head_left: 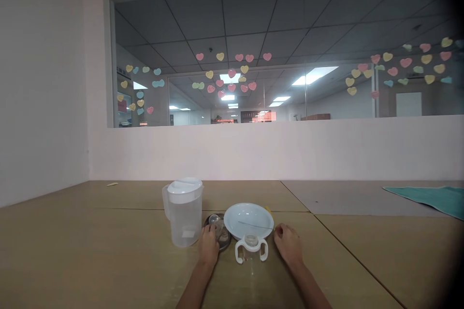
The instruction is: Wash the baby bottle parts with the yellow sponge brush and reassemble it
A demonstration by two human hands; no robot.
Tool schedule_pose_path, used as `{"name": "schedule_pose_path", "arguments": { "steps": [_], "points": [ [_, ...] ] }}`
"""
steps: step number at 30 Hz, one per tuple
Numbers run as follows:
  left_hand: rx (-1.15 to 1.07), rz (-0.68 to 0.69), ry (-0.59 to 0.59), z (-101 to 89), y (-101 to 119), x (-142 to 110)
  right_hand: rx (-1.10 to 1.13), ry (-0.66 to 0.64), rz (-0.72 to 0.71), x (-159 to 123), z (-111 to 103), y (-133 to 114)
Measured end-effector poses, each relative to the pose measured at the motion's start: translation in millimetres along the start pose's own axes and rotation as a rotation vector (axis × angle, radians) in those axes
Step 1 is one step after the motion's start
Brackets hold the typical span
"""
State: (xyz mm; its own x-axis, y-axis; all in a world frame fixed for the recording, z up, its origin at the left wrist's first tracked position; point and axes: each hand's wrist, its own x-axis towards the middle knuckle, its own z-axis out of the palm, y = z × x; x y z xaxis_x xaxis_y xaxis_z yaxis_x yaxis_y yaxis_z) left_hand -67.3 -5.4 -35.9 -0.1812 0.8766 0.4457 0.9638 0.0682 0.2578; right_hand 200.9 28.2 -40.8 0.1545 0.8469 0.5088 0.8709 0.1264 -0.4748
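From here I see my left hand and right hand well apart: the left lies over the edge of a dark round dish, though I can't tell whether it grips, and the right rests open just beside a shallow white round plate. Between them stands a clear cup with white looped handles, seemingly within easy reach of both, and a translucent plastic pitcher with a white lid stands to the left.
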Motion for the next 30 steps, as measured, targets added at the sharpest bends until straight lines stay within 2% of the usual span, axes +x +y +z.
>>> {"name": "schedule_pose_path", "arguments": {
  "steps": [5,10,20,30],
  "points": [
    [0.027,-0.009,-0.018,-2.4,0.3,0.8,0.189,0.105,-0.055,1.3,2.6,2.8],
    [0.05,-0.02,-0.021,-4.5,0.6,0.8,0.273,0.135,-0.131,0.2,2.2,0.7],
    [0.086,-0.065,-0.016,-5.8,3.4,-1.9,0.305,0.15,-0.221,-0.4,4.6,-1.0],
    [0.095,-0.059,-0.02,-7.2,2.2,-3.1,0.287,0.133,-0.227,-1.7,0.6,-4.3]
  ]
}}
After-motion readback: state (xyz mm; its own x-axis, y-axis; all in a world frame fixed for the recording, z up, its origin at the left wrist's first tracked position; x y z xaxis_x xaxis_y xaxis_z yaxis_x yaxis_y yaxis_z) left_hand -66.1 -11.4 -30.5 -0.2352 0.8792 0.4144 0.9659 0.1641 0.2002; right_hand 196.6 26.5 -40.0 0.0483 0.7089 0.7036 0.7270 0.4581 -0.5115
